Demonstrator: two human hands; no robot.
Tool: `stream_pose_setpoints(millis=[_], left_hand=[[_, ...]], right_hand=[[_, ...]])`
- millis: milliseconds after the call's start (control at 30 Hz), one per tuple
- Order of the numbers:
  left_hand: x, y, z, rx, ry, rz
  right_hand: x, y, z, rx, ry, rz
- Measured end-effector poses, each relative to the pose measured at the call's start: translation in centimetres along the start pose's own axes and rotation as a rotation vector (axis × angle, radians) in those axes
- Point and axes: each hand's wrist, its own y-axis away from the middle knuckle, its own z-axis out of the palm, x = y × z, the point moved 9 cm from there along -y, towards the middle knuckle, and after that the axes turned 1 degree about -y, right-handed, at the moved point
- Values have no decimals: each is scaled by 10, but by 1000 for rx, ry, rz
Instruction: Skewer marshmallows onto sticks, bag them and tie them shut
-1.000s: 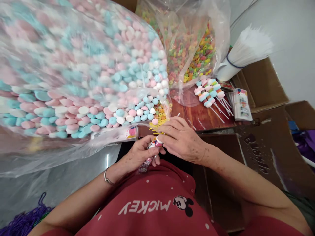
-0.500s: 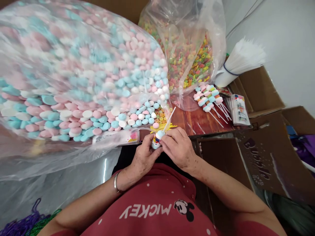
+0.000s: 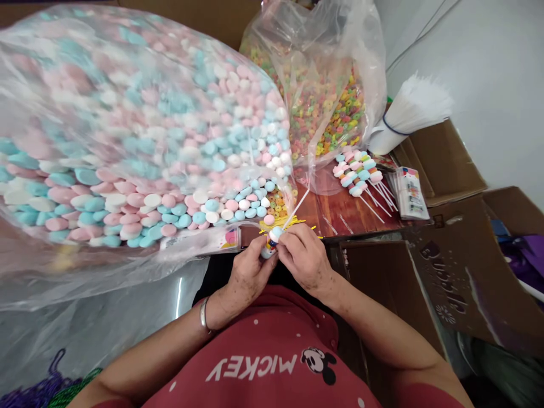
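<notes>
My left hand (image 3: 250,271) is closed around a marshmallow candy skewer (image 3: 274,234), near the front edge of the table. The skewer's blue and white candy end and a colourful printed wrapper show between my fingers. Its white stick points up and to the right. My right hand (image 3: 306,258) pinches the skewer near the base of the stick, its fingertips touching those of my left hand. What exactly the right fingertips hold is partly hidden. Yellow twist ties (image 3: 289,222) lie just beyond my hands, beside a loose pink marshmallow (image 3: 269,219).
A large clear bag of pastel marshmallows (image 3: 140,153) fills the left side. Behind stands a bag of coloured ring candies (image 3: 335,107). Finished skewers (image 3: 359,173), printed wrappers (image 3: 411,192) and a white container of sticks (image 3: 389,133) are at right, near cardboard boxes (image 3: 463,266).
Both hands keep hold of the skewer and have shifted only slightly. The candy end is a little more covered by my fingers. More yellow twist ties show past my right hand.
</notes>
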Motion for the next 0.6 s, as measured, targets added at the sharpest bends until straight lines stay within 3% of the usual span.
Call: stream_pose_setpoints(millis=[367,600], left_hand=[[-1,-7,3,14,10,71],[-10,-14,6,-16,130,-42]], right_hand=[[-6,-6,2,-50,92,-108],[-1,-12,-8,49,29,-39]])
